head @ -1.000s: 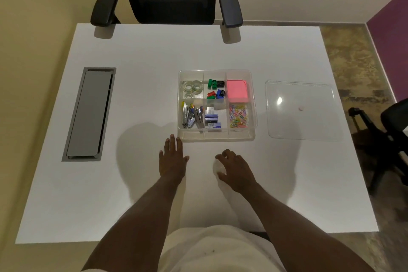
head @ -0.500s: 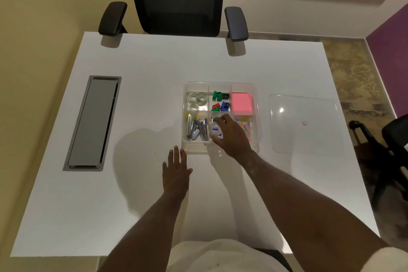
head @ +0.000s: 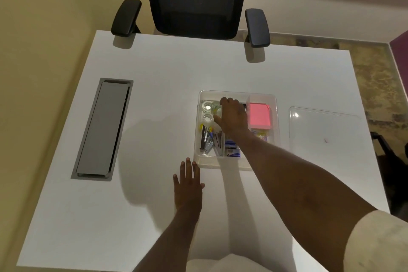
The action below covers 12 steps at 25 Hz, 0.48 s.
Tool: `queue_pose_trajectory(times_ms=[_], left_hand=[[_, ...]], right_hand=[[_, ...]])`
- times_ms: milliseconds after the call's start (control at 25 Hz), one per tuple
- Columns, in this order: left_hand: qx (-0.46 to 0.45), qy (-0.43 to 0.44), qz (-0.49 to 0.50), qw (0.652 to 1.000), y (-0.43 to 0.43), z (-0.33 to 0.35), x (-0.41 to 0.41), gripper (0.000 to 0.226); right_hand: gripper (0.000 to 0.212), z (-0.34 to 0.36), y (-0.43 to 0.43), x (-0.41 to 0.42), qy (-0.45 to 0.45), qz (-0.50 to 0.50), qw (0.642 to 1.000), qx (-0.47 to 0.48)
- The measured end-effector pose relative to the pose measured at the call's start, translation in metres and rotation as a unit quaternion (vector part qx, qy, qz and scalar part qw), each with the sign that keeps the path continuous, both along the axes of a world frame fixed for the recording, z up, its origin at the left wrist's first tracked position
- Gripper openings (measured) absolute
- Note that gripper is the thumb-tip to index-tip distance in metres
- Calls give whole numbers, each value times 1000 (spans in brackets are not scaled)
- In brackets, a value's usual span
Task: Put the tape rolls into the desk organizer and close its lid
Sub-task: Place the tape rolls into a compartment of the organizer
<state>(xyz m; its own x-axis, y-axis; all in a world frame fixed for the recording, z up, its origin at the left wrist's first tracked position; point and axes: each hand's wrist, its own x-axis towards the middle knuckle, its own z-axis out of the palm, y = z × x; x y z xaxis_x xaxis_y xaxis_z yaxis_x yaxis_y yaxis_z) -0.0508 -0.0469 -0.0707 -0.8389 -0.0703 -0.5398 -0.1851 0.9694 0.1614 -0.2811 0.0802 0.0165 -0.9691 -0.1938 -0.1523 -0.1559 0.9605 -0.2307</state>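
The clear desk organizer (head: 211,93) sits mid-table with its lid off. Two clear tape rolls (head: 207,112) lie in its back-left compartment. My right hand (head: 233,115) reaches into the organizer at the right edge of that compartment, its fingers closed on another clear tape roll (head: 216,108), which is mostly hidden under the fingers. My left hand (head: 187,183) rests flat on the table, fingers spread, just in front of the organizer's left corner. The clear lid (head: 324,130) lies flat on the table to the organizer's right.
The organizer also holds pink sticky notes (head: 259,115), metal clips and staplers (head: 208,139), staple boxes (head: 231,149) and coloured paper clips. A grey cable hatch (head: 102,128) is set into the table's left. A black office chair (head: 196,0) stands at the far edge.
My right hand picked a tape roll off the table near the front edge and carried it forward over the organizer to the back-left compartment. The left hand stayed put.
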Motion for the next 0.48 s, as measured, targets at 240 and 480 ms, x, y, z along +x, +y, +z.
queue_pose_trajectory(times_ms=[240, 480], left_hand=[[3, 2, 7, 1000, 1, -5, 4, 82], [8, -3, 11, 1000, 1, -5, 3, 81]], right_hand=[[52, -15, -21, -17, -13, 3, 990, 140], [48, -12, -24, -19, -36, -8, 985, 168]])
